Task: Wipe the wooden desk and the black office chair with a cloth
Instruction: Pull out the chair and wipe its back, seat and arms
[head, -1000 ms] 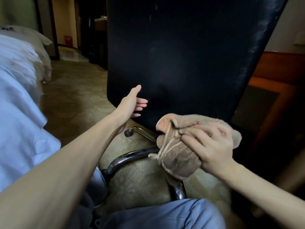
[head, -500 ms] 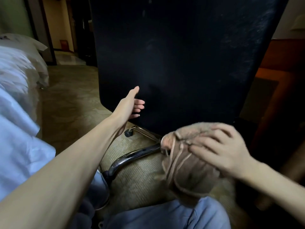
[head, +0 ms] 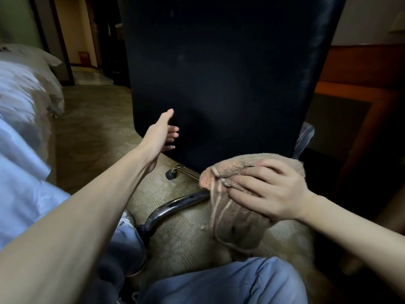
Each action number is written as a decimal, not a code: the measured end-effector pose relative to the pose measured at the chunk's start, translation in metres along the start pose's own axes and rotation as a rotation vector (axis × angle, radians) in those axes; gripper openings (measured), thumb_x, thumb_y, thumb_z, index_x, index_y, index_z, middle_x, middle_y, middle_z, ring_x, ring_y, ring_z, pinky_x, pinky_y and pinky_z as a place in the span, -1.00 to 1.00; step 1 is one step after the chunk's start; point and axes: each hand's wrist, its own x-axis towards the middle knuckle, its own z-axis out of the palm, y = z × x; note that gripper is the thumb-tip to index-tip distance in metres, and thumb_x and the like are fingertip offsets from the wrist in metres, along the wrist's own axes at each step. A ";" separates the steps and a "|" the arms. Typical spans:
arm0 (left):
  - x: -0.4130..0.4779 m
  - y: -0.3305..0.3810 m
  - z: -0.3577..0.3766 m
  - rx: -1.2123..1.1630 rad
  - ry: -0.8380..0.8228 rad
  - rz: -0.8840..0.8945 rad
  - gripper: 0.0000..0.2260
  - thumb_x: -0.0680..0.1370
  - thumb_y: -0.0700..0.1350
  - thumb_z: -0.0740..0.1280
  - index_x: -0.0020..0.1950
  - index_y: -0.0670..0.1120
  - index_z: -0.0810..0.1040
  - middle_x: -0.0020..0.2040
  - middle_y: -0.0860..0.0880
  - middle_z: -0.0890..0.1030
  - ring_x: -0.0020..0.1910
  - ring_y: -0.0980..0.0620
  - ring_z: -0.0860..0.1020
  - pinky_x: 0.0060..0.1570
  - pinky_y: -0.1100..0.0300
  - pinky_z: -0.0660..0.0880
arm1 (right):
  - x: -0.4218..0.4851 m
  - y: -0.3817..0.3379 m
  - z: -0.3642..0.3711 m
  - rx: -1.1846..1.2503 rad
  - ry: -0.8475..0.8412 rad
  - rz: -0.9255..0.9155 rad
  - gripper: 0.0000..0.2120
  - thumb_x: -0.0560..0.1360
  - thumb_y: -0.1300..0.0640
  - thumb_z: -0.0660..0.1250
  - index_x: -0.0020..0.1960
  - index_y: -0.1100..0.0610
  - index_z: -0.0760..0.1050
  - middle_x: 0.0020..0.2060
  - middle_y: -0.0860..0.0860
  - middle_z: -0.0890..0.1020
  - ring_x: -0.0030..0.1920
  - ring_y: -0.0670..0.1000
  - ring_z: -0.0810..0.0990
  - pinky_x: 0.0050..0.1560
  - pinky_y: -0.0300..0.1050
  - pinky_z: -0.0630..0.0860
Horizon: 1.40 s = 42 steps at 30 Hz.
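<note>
Behind the black office chair [head: 219,84] | our left hand [head: 161,137] flat-fingered on its lower edge | right hand [head: 274,191] clutches the cloth [head: 236,218] at its bottom corner | chrome leg [head: 175,205] and caster [head: 171,174] underneath | bed [head: 22,95] left, tabletop [head: 341,91] right

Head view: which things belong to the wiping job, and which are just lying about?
Job: black glossy office chair back, tan terry cloth, right hand holding it, open left hand, orange-brown wooden desk.
Lying about: white bedding, patterned beige carpet.

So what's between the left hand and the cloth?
Head view: between the left hand and the cloth in the right hand lie the bottom edge of the chair back, carpet, and a metal leg with a caster.
</note>
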 end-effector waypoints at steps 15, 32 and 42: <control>-0.032 0.016 -0.056 0.025 0.027 0.038 -0.46 0.67 0.27 0.12 0.20 -0.12 0.68 0.24 -0.13 0.65 0.27 -0.09 0.58 0.19 0.03 0.54 | 0.149 -0.094 0.067 0.035 -0.724 -0.084 -0.73 0.64 0.12 0.15 0.08 0.09 0.64 0.01 0.06 0.70 0.08 0.12 0.48 0.24 0.10 0.40; -0.036 0.029 -0.055 -0.044 0.011 0.051 -0.49 0.69 0.23 0.10 0.22 -0.11 0.66 0.20 -0.22 0.68 0.20 -0.17 0.63 0.17 0.07 0.50 | 0.140 0.044 0.024 -0.016 0.117 0.195 -0.81 0.54 0.08 0.40 0.08 0.13 0.70 0.04 0.07 0.72 -0.01 0.18 0.66 0.14 0.13 0.46; -0.036 0.031 -0.064 -0.159 -0.065 0.075 -0.74 0.73 0.07 0.20 0.32 0.02 0.57 0.19 -0.02 0.66 0.07 0.08 0.69 0.07 0.14 0.62 | 0.173 0.005 0.075 0.349 -0.193 0.599 -0.04 0.24 0.24 0.65 0.57 0.11 0.35 0.57 0.14 0.33 0.59 0.14 0.27 0.52 0.21 0.32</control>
